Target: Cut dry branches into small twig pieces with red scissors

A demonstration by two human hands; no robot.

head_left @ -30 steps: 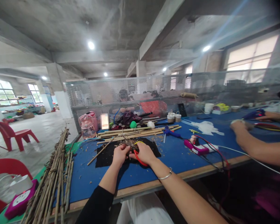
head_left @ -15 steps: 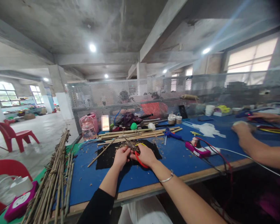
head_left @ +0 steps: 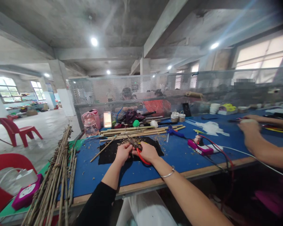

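My right hand (head_left: 148,153) is closed around the scissors (head_left: 142,157), which have red and yellow on their handles. Their dark blades point up and left, over to my left hand (head_left: 122,153). That hand is closed in a pinch close beside the blades; what lies between its fingertips is too small to make out. Both hands are above a black cloth (head_left: 105,158) strewn with brown plant scraps (head_left: 124,141). A thin stick (head_left: 101,153) lies slanting across the cloth's left side. Just behind the cloth are several long pale sticks (head_left: 143,131).
Bundled twigs (head_left: 55,175) lie at the left, near a purple power strip (head_left: 28,192). A blue glue gun (head_left: 175,132) and another purple power strip (head_left: 200,148) with trailing cables sit to the right. A co-worker's hand (head_left: 250,127) is further right. A mesh partition (head_left: 96,94) stands behind.
The view has shifted slightly, so the table appears a little higher in the picture. Both hands stay together over the cloth, with the scissors still in the right one.
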